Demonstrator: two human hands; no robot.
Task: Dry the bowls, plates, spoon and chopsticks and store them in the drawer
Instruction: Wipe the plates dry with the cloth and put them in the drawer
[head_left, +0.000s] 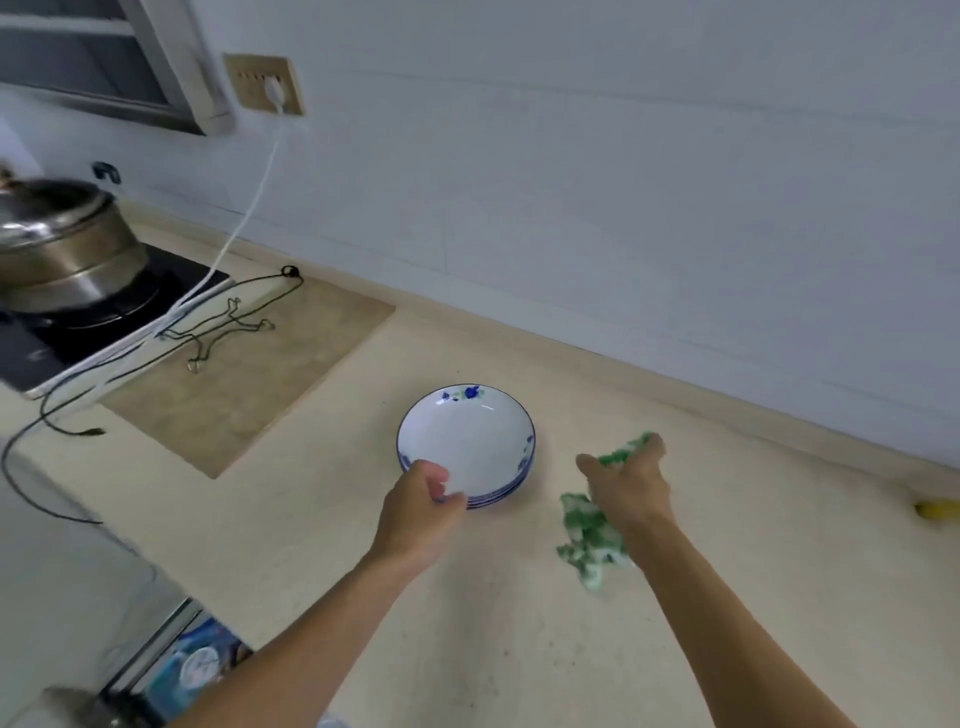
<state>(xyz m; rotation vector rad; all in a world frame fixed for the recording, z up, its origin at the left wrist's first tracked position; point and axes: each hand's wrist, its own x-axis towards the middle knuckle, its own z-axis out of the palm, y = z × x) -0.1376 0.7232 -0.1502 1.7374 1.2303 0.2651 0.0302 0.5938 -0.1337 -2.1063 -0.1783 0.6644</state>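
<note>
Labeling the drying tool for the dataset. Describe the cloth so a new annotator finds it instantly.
Start at the beige countertop below the white wall and find the stack of white plates with blue flowers near its middle. Just right of the stack, the right hand grips a crumpled cloth. It is the only soft, green-and-white patterned item there, hanging below the fist.

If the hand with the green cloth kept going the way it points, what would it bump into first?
Probably just bare countertop, then the white wall. The right hand gripping the cloth points past the plates, though depth is unclear.
</note>
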